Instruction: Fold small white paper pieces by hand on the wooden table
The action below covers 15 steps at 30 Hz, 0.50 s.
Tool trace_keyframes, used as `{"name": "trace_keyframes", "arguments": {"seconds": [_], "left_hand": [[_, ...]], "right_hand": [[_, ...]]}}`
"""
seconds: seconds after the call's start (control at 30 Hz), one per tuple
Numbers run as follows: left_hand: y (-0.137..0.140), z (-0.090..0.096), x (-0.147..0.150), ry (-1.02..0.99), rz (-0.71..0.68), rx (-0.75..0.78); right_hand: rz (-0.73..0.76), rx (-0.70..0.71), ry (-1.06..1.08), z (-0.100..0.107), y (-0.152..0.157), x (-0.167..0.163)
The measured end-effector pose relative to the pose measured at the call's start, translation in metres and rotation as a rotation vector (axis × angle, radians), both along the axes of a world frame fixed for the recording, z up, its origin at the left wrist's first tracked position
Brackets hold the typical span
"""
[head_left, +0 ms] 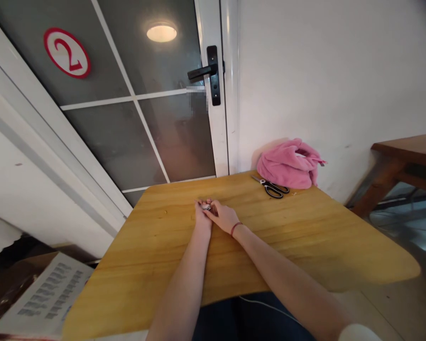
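My left hand [202, 219] is turned palm up over the wooden table [156, 265], its fingers curled round a small whitish, shiny roundish object [206, 207]. The object is too small to tell its kind. From the right, my right hand [225, 219], with a red cord at the wrist, reaches over the left palm. Its fingers are bent and pressed together at the object's edge. Their tips are partly hidden, so I cannot tell whether they grip it or only touch it.
Black-handled scissors [274, 187] lie at the table's far right, beside a pink plush bundle [289, 163]. Beyond the far edge stands a glass-paned door [110, 137] with a black handle [213, 76]. A printed carton [46, 298] is at lower left; another wooden table [408, 147] stands right.
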<state>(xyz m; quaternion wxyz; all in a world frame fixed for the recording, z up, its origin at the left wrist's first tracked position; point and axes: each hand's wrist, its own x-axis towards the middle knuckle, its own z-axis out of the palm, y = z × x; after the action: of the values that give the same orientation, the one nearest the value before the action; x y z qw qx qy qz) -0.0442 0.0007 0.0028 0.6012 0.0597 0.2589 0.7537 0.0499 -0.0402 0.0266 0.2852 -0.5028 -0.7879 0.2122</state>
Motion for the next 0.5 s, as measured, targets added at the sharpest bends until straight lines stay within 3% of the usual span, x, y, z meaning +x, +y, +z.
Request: {"name": "trace_keyframes", "arguments": {"seconds": [0.13,0.5], "left_hand": [[-0.004,0.006,0.006,-0.046,-0.079,-0.049],[-0.013,0.017,0.022,-0.055,-0.125,-0.106]], "right_hand": [[-0.004,-0.049,-0.019,-0.001,0.003,0.001],[-0.091,0.023,-0.157,0.002,0.01,0.008]]}}
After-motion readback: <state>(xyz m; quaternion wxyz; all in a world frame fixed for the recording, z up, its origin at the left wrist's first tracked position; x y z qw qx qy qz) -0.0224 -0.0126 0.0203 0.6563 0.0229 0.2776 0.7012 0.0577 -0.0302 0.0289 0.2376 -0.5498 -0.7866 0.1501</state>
